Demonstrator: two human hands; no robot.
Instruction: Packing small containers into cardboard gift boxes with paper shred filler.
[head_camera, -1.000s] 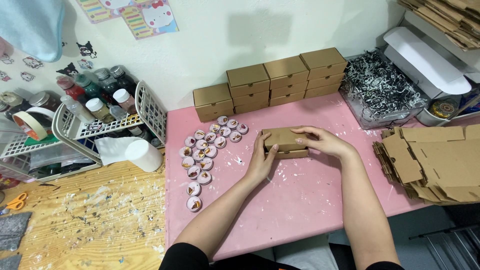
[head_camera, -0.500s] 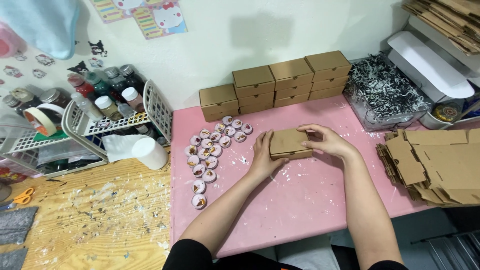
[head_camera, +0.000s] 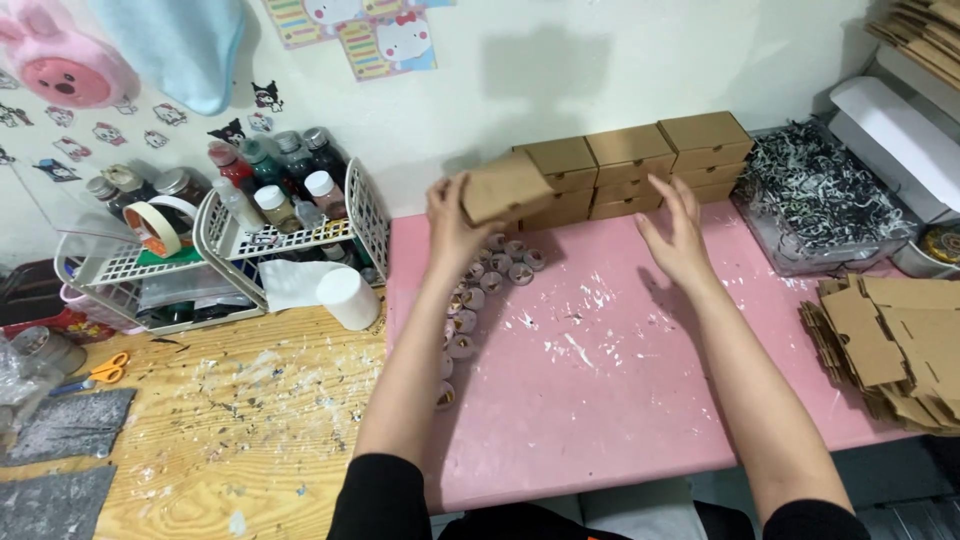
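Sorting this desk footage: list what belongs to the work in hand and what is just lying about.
In hand:
left hand holding small cardboard box
right hand, open
stacked boxes
round candles

Lying about:
paint bottles
tape roll
scissors
shredded paper

Both arms stretch fwd from the bottom edge, short black sleeves at the upper arms, forearms bare. Left arm runs nearly straight up the view, wrist bent back a bit; left hand (head_camera: 452, 222) is raised, thumb and fingers clamped on sth. held up at its right side, palm facing right. Right arm angles up and to the left; right hand (head_camera: 677, 232) is open and empty, fingers spread and pointing fwd, palm turned down and inward, held in the air. Hands are well apart, approx. level w/ each other.
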